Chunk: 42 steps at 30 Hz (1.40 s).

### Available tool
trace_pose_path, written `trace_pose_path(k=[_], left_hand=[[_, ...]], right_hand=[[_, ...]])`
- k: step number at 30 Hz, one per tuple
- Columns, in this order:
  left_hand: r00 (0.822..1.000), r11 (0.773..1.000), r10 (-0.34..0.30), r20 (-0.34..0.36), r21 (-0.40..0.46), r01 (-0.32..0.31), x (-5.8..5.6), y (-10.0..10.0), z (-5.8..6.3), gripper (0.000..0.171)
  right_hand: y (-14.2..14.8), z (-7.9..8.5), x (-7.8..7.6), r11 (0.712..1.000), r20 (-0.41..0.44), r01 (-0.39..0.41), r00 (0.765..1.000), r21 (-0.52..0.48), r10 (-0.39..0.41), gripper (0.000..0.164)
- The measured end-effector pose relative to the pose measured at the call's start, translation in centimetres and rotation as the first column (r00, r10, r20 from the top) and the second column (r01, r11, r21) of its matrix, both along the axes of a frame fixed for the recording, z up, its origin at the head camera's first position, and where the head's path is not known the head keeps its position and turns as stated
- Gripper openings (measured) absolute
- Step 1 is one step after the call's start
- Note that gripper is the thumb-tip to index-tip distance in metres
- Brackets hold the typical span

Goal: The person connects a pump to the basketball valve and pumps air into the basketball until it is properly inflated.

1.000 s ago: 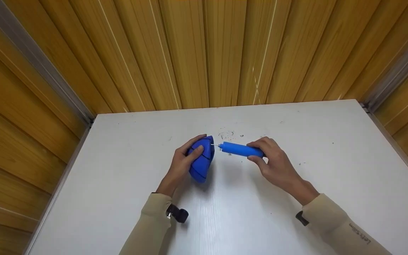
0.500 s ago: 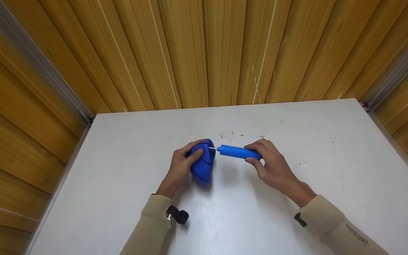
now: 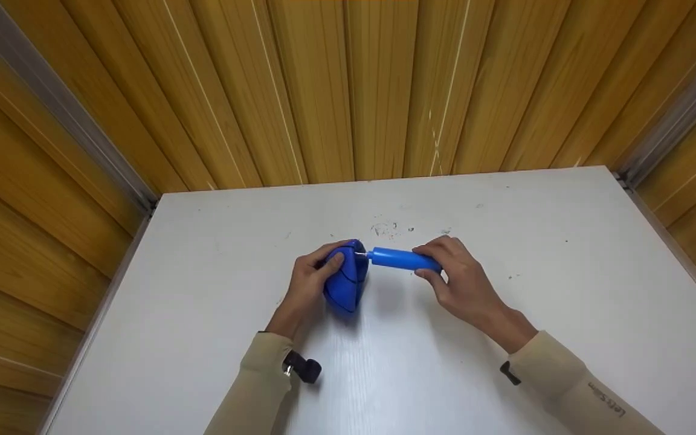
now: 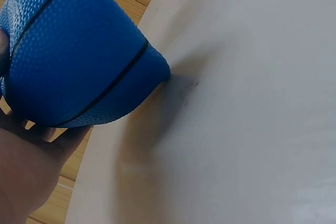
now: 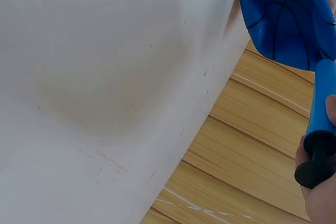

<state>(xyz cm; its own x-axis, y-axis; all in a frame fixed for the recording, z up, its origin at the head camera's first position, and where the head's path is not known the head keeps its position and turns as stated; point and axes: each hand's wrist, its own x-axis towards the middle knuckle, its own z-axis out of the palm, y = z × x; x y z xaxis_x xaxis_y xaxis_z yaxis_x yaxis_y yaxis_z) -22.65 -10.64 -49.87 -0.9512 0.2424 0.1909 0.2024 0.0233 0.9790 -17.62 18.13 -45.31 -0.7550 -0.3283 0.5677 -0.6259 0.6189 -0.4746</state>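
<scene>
A deflated blue basketball with black lines [image 3: 343, 285] is gripped by my left hand [image 3: 309, 279], its thumb pressing the near side. In the right wrist view the ball [image 5: 283, 22] is caved in like a bowl. My right hand [image 3: 460, 281] holds a blue hand pump [image 3: 399, 258] between thumb and fingers, pointing left. The pump's thin metal needle [image 3: 360, 254] reaches the ball's caved-in side, its tip hidden there. A black pump handle [image 5: 313, 174] shows at the pump's rear end, close to the barrel. Textured rubber of the ball [image 4: 79, 56] fills much of the left wrist view.
Both hands are above a white table [image 3: 203, 338] with small dark scuffs [image 3: 387, 229] beyond the pump. Yellow wood-look panels [image 3: 378, 90] rise behind the table and at both sides. Each sleeve carries a black wrist strap, the left one [image 3: 302, 366] with a small block.
The right hand has moved the pump slightly left and closer to the ball, so less of the needle shows. The ball has turned a little, and the left hand keeps its grip.
</scene>
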Motion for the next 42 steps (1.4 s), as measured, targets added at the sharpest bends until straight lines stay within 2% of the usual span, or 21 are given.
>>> trace_pose_path(k=[8, 14, 26, 37, 42], left_hand=[[1.0, 1.0, -0.006, -0.023, 0.009, 0.007, 0.2, -0.1, 0.0, 0.033], [1.0, 1.0, 0.003, -0.007, -0.012, -0.004, 0.4, -0.2, 0.1, 0.034], [1.0, 0.999, -0.023, -0.018, -0.048, 0.022, 0.6, -0.3, 0.4, 0.034], [0.999, 0.99, -0.043, -0.027, -0.138, 0.039, 0.7, -0.5, 1.0, 0.035], [0.999, 0.988, -0.049, -0.023, -0.146, 0.045, 0.8, -0.6, 1.2, 0.033]], right_hand=[[-0.2, 0.1, 0.2, 1.0, -0.018, -0.005, 1.0, 0.013, 0.005, 0.034], [-0.4, 0.3, 0.3, 1.0, -0.014, -0.008, 1.0, 0.024, 0.008, 0.033], [-0.3, 0.5, 0.3, 0.999, -0.043, -0.017, 0.999, 0.041, 0.018, 0.032], [-0.1, 1.5, 0.1, 0.991, -0.153, -0.024, 0.987, 0.132, 0.045, 0.034], [-0.2, 1.6, 0.2, 0.987, -0.179, -0.031, 0.982, 0.155, 0.059, 0.033]])
